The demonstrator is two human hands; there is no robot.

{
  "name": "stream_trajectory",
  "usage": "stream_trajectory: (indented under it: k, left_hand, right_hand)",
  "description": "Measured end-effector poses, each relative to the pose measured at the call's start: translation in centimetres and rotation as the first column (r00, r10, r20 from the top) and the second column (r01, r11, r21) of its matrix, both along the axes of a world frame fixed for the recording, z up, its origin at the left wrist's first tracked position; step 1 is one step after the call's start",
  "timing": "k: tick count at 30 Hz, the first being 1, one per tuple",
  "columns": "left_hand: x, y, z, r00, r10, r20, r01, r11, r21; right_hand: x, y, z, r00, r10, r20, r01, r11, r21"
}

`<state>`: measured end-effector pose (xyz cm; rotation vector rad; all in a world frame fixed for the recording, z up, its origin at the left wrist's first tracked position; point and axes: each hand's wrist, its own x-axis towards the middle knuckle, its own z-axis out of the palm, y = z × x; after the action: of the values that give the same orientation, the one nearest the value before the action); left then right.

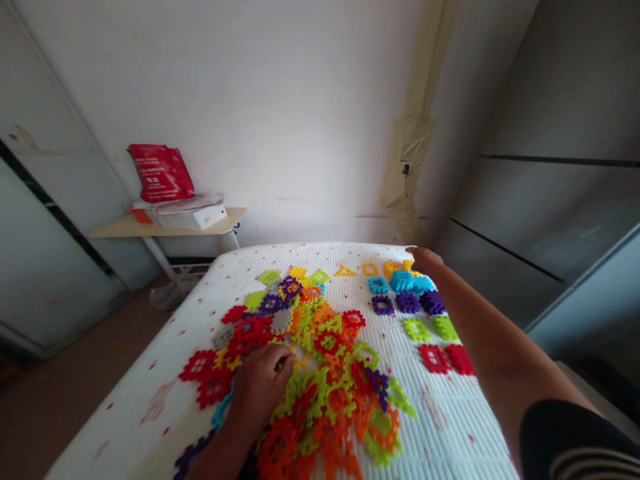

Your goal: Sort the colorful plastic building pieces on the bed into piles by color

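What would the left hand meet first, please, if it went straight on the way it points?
The left hand would probably meet a yellow toy piece just ahead, though depth is unclear.

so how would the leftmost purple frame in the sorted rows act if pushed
The purple notched frame looks like moulded plastic, so probably stiff. Its open middle suggests light weight. Lying flat on the ribbed white cover, it would likely slide or snag rather than roll.
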<state>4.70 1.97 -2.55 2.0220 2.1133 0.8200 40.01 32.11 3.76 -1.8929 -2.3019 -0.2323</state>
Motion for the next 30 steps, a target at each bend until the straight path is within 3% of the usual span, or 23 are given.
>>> stream_trajectory:
  k: [4, 7, 12, 14, 18, 21, 24, 27, 30]
  left_hand:
    - [0.1, -0.1, 0.0, 1.000, -0.014, -0.006, 0.014, 1.000, 0.009]
    - [0.2, -0.1, 0.2, 1.000, -0.013, 0.015, 0.013, 1.000, 0.013]
    - [0.5, -0.3, 2.0, 0.989, -0.027, 0.145, 0.022, 0.999, 0.033]
    - [0.5, -0.5, 3.3, 0.976, -0.038, 0.215, 0.033, 0.999, 0.030]
    - [0.2, 0.1, 6.3, 0.953, -0.071, 0.295, 0.075, 0.997, -0.003]
    - [-0.5, 2.7, 8.1, 0.967, -0.104, 0.232, 0.115, 0.993, -0.038]
    - [-1.6, 7.5, 8.9, 0.999, -0.035, 0.010, 0.036, 0.995, -0.094]
    - [-2.5, 13.0, 8.5, 0.996, 0.024, -0.086, -0.036, 0.989, -0.141]
    - [-2.7, 17.1, 7.1, 0.984, 0.030, -0.173, -0.070, 0.972, -0.226]
  right_hand:
    - [-2.3, -2.7, 2.4, 0.997, 0.072, -0.017, -0.071, 0.996, 0.050]
    - [-5.4, -6.8, 2.7, 0.960, 0.249, -0.126, -0.242, 0.968, 0.065]
    - [-11.4, -14.6, -0.9, 0.821, 0.516, -0.244, -0.543, 0.838, -0.055]
    - [-13.0, -16.5, -2.7, 0.807, 0.548, -0.218, -0.576, 0.812, -0.094]
    - [-14.0, -17.5, -5.1, 0.825, 0.530, -0.195, -0.556, 0.824, -0.113]
    - [-13.8, -17.3, -6.0, 0.812, 0.534, -0.235, -0.559, 0.828, -0.049]
    - [-13.8, -17.5, -6.5, 0.795, 0.555, -0.247, -0.567, 0.824, 0.026]
    - [-13.9, -17.9, -6.8, 0.800, 0.554, -0.230, -0.554, 0.830, 0.069]
    - [-14.1, -18.0, -7.1, 0.805, 0.546, -0.231, -0.542, 0.836, 0.089]
